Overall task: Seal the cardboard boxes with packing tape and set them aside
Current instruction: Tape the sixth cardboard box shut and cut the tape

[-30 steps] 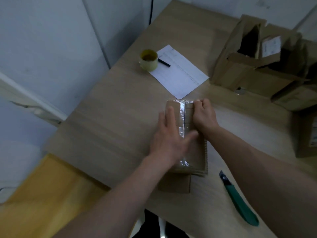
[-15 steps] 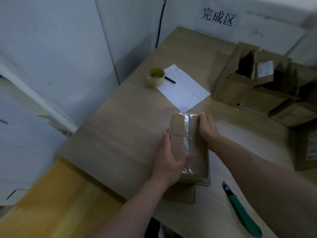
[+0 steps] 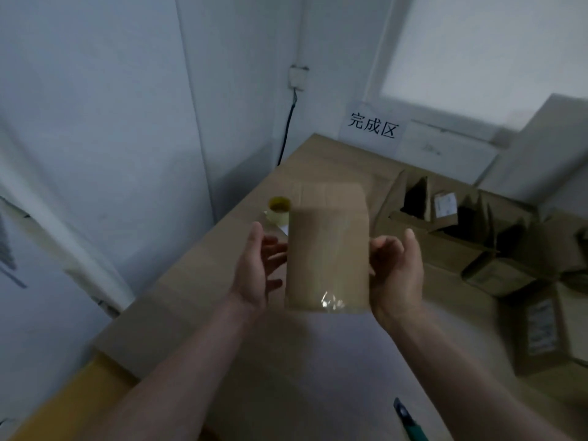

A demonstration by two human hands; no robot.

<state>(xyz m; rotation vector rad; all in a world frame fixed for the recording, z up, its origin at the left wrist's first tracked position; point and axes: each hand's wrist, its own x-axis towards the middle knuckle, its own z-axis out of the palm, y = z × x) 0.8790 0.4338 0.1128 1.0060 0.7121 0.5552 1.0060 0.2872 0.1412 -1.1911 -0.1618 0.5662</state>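
Now box point(image 3: 327, 249) off the table point(image 3: 197, 281)

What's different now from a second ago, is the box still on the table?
No. The box has been lifted off the table and is held up between the left hand and right hand, one at each side. A second ago both hands pressed the tape down on its top. The tape roll, knife and open boxes stayed put.

Pale walls point(image 3: 95, 90), wooden table point(image 3: 206, 281), perhaps a window point(image 3: 477, 49).
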